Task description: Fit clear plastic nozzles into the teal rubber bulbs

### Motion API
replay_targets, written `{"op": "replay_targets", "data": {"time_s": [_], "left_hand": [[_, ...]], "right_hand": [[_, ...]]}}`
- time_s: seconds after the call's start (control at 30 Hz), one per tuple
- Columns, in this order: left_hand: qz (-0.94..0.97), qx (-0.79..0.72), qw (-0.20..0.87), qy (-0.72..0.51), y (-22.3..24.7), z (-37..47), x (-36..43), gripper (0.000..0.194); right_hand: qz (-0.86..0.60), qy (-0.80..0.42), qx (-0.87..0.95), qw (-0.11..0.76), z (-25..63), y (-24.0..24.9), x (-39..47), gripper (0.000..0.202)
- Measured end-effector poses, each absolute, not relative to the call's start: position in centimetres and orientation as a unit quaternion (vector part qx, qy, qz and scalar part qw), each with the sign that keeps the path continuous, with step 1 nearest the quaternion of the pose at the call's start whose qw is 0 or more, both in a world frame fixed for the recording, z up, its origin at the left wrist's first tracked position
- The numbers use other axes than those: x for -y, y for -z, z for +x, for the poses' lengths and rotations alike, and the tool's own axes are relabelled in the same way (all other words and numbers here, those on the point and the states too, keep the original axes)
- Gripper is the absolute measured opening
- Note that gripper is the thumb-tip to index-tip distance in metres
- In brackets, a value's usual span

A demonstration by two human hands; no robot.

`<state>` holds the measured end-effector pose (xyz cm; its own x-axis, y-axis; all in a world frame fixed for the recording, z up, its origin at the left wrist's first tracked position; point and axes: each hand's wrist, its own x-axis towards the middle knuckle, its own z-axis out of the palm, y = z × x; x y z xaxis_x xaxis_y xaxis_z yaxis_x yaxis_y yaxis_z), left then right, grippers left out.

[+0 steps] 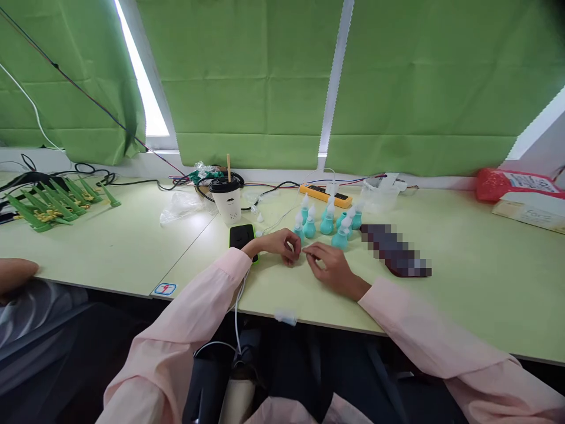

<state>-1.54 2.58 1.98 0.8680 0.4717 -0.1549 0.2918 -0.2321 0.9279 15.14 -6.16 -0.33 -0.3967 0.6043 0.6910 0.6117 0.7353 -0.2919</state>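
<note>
My left hand (285, 245) is above the table near its front edge, fingers curled into a pinch. Facing it, my right hand (332, 270) has thumb and fingertips pressed together; a tiny pale bit may show at the tips, too small to name. Just beyond both hands stand several small teal bulbs with whitish pointed tips (327, 224), upright in a loose group. One teal bulb (299, 231) is right behind my left fingers. A black phone with a bright green edge (242, 237) lies by my left wrist, partly covered by it.
A white paper cup (228, 207) with black lid stands behind the phone, beside crumpled clear plastic (185, 207). An orange power strip (326, 195) and clear tub (380, 194) sit at the back. A blurred dark object (397, 252) lies right. Green spiky pieces (55, 203) and another person's arm (16, 275) are left.
</note>
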Motion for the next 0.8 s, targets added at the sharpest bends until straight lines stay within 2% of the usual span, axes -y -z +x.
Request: {"op": "replay_targets", "data": {"time_s": [0.07, 0.1, 0.17, 0.23, 0.3, 0.4, 0.5, 0.7, 0.8], "left_hand": [[0.781, -0.247, 0.567, -0.081, -2.3, -1.7, -2.5, 0.020], [0.782, -0.247, 0.568, -0.076, -2.6, -1.7, -2.5, 0.020], [0.782, -0.244, 0.571, -0.059, -3.0, -1.9, -2.5, 0.019], [0.782, -0.241, 0.572, -0.050, -3.3, -2.0, -2.5, 0.019], [0.783, -0.240, 0.571, -0.057, -3.5, -2.2, -2.6, 0.019], [0.788, -0.232, 0.566, -0.071, -3.5, -2.4, -2.8, 0.019], [0.795, -0.225, 0.560, -0.067, -3.4, -2.4, -3.0, 0.018], [0.811, -0.226, 0.537, -0.047, -3.4, -2.4, -2.9, 0.018], [0.849, -0.233, 0.470, -0.060, -3.7, -2.7, -3.2, 0.018]], "right_hand": [[-0.328, 0.030, 0.827, 0.455, 14.6, -0.1, 8.8, 0.028], [-0.259, 0.051, 0.856, 0.444, 14.1, 0.2, 10.4, 0.031], [-0.077, 0.085, 0.918, 0.379, 12.6, 2.3, 13.7, 0.022], [0.009, 0.074, 0.962, 0.262, 10.5, 6.2, 16.1, 0.020], [-0.056, 0.024, 0.977, 0.206, 8.1, 10.9, 17.2, 0.024], [-0.259, -0.130, 0.945, 0.151, 4.9, 17.2, 17.2, 0.038], [-0.332, -0.201, 0.912, 0.128, 3.4, 20.7, 17.2, 0.052], [-0.352, -0.172, 0.910, 0.137, 4.2, 22.9, 19.0, 0.052], [-0.342, -0.096, 0.921, 0.160, 5.0, 24.2, 19.9, 0.049]]}}
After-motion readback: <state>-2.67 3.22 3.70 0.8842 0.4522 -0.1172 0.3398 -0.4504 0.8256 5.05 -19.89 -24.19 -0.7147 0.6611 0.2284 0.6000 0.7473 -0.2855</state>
